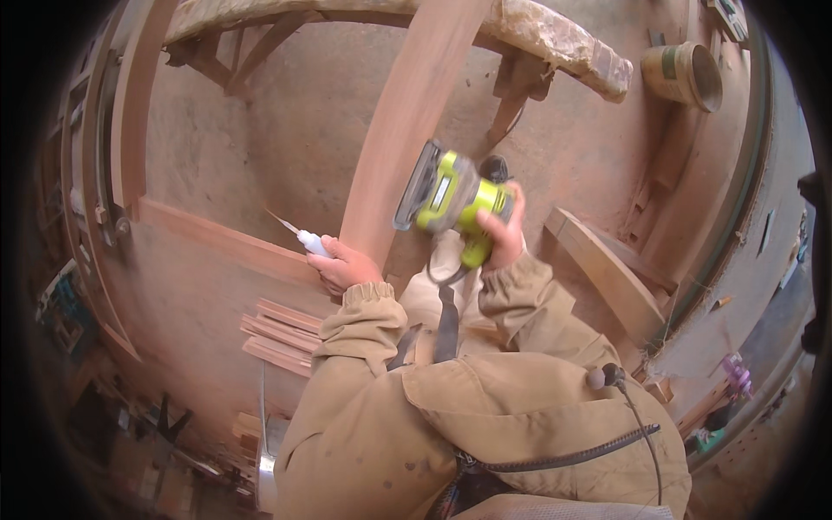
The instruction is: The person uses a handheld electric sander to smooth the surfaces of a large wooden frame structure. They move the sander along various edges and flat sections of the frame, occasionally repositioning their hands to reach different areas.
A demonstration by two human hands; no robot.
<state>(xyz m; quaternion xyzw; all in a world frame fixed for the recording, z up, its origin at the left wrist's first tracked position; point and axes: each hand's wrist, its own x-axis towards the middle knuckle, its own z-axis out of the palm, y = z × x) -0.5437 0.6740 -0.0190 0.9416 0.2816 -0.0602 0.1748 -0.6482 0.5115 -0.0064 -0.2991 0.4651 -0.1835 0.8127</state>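
Note:
My right hand (507,227) is closed around the grip of a lime-green and grey power sander (459,198). The sander is tilted, its dark flat pad turned toward the left, beside a long reddish wooden board (390,143). Whether the pad touches the board I cannot tell. My left hand (348,267) is wrapped round a small white glue bottle (313,243) with a long thin nozzle pointing up and left. That hand is at the near end of the board.
A padded trestle beam (563,43) supports the board's far part. Thin wooden strips (282,334) lie on the floor at left, below a wooden rail (230,238). To the right are a thick timber (602,269) and a bucket (683,76). A workbench (737,295) runs along the right side.

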